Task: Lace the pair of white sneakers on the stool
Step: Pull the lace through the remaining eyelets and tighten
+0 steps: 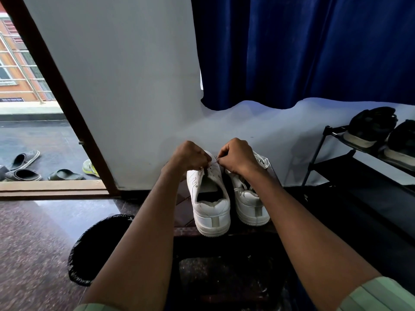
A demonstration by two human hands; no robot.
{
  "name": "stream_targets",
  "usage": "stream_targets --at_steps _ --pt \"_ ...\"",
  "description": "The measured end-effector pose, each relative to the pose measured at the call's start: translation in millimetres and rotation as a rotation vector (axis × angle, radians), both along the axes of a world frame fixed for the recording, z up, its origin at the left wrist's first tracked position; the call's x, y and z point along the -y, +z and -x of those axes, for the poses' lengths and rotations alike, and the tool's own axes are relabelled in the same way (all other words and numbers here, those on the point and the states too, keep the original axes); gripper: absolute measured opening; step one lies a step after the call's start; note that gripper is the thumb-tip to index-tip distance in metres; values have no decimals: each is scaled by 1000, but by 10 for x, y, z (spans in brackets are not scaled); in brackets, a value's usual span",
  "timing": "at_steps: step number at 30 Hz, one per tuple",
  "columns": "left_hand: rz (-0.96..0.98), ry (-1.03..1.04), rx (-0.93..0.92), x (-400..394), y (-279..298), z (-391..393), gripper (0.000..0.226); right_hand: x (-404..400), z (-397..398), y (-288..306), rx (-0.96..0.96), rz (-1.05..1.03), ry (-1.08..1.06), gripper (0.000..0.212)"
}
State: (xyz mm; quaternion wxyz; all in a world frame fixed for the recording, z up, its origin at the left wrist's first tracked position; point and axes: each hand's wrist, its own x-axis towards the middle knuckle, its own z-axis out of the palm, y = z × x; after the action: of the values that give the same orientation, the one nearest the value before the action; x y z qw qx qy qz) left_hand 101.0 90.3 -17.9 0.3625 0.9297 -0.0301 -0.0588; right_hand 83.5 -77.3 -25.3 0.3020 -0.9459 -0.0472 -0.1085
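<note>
A dark stool [224, 231] bears two white sneakers [211, 198] side by side, heels toward the camera.

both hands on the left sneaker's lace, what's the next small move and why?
Probably draw the lace taut through the eyelets. Both the left hand and the right hand pinch it over the front of the left sneaker, so lacing is underway; the right sneaker waits beside it.

The sneakers [212, 198] are white with grey heel tabs. The curtain [303, 48] is deep blue, the wall [125, 75] pale grey. The floor [33, 239] is speckled reddish-brown, the bin liner [98, 243] black.
</note>
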Motion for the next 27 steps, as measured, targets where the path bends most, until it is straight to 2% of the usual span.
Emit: stream_targets --at_steps 2,6,9,13,19,27 --pt "-12 36 -54 9 23 -3 20 -12 8 -15 -9 10 7 11" --pt "-207 165 49 45 45 20 23 -30 9 -39 -20 7 19 8" --pt "-282 193 129 100 40 62 19 -50 19 -41 -22 -2 12 9" --pt "-334 186 125 156 22 91 26 -66 31 -53 -24 1 -15 12" --pt "-246 232 43 86 5 118 24 -90 14 -62 -13 40 1 13" --pt "-242 186 113 130 -31 161 13 -80 -31 -97 -28 5 2 9"
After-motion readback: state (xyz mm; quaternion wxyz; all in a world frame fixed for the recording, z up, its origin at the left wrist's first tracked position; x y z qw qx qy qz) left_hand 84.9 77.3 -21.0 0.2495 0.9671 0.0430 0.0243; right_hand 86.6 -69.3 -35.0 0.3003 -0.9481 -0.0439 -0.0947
